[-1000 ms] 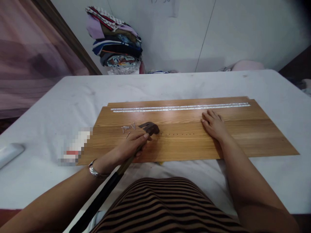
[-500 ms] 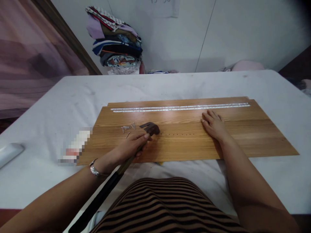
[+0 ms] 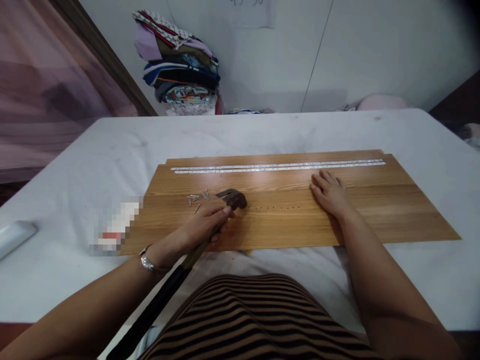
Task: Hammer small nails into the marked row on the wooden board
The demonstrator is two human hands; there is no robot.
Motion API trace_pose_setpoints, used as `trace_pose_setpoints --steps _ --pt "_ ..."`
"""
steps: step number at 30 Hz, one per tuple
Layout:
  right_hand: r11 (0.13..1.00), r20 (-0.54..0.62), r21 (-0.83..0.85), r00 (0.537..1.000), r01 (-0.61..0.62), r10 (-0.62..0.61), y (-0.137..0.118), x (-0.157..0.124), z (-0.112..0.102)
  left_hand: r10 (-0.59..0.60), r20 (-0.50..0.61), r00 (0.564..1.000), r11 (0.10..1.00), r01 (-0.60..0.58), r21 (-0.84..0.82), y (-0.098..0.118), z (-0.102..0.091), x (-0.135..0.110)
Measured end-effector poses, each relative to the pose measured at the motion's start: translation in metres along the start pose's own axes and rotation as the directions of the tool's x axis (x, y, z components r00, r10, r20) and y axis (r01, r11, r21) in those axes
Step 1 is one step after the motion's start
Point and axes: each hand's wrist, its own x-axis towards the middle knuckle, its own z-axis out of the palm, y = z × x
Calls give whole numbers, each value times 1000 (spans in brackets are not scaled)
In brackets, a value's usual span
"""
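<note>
One claw hammer (image 3: 179, 275) is clasped just below its head by the curled left hand (image 3: 210, 218), over the wooden board (image 3: 285, 227) near a row of dark dots (image 3: 273, 207). The board is touched by the loosely spread, empty right hand (image 3: 330, 194); loose nails (image 3: 194, 197) are scattered near the claw.

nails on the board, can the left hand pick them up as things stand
Probably not, since the left hand is closed around the hammer. Otherwise the way looks free: the nails lie uncovered on the board, close beside that hand.
</note>
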Motion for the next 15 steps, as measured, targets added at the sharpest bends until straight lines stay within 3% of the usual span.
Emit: trace_pose_setpoints --steps 9,15 --pt "1000 -1 1 1000 8 -8 -1 0 -1 47 -2 999 999 -47 8 1 -1 0" --pt "1000 17 -11 1000 1 -1 -1 1 -2 15 -21 1000 1000 -15 -26 -2 -1 2"
